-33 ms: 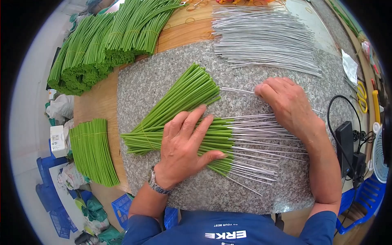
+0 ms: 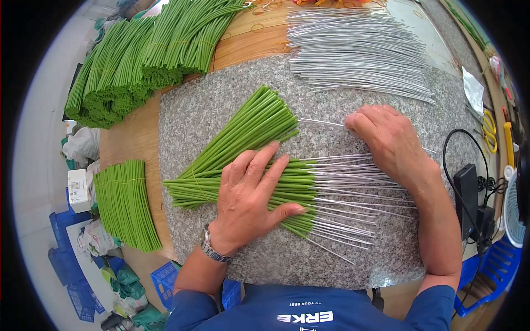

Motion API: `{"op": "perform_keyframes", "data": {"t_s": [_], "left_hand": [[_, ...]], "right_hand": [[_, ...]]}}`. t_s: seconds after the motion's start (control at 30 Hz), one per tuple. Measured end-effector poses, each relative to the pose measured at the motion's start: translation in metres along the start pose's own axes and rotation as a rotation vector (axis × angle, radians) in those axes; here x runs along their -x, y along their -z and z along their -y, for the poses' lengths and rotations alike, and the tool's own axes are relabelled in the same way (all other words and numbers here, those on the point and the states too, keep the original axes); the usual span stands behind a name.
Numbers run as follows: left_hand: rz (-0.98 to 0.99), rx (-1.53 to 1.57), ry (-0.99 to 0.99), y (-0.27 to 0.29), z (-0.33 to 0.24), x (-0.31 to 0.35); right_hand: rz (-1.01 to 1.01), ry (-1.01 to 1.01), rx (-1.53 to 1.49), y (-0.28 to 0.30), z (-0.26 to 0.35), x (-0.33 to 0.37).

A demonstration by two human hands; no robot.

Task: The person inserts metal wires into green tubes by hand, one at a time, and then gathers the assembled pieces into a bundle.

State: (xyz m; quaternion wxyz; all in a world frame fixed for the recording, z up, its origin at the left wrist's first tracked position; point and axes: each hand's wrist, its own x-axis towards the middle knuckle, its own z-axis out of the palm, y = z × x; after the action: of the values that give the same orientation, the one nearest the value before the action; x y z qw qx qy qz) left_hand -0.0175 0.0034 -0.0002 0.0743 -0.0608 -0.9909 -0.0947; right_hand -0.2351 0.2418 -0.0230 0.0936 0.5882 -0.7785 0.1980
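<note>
Left hand (image 2: pixel 249 197) flat, fingers spread, pressing green tubes (image 2: pixel 243 149) on tabletop (image 2: pixel 221 105); right hand (image 2: pixel 389 138) pinches one silver wire (image 2: pixel 323 122)

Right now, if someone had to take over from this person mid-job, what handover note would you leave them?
Left hand: flat, palm down, pressing the fan of thin green plastic tubes on the grey speckled stone slab.
Right hand: fingers curled on one thin silver metal wire beside the tubes.
Done: many tubes under the left hand already have wires sticking out of their right ends.
Left: the upper tubes show no wires; a loose pile of silver wires lies at the slab's far edge.
</note>
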Motion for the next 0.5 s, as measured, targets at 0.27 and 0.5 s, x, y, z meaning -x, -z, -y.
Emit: {"op": "perform_keyframes", "data": {"t_s": [0.27, 0.5], "left_hand": [[0.002, 0.004, 0.001, -0.001, 0.001, 0.001], [0.006, 0.007, -0.004, -0.001, 0.001, 0.0]], "right_hand": [[0.075, -0.025, -0.045, 0.008, 0.002, 0.006], [0.066, -0.008, -0.061, 0.009, 0.003, 0.004]]}}
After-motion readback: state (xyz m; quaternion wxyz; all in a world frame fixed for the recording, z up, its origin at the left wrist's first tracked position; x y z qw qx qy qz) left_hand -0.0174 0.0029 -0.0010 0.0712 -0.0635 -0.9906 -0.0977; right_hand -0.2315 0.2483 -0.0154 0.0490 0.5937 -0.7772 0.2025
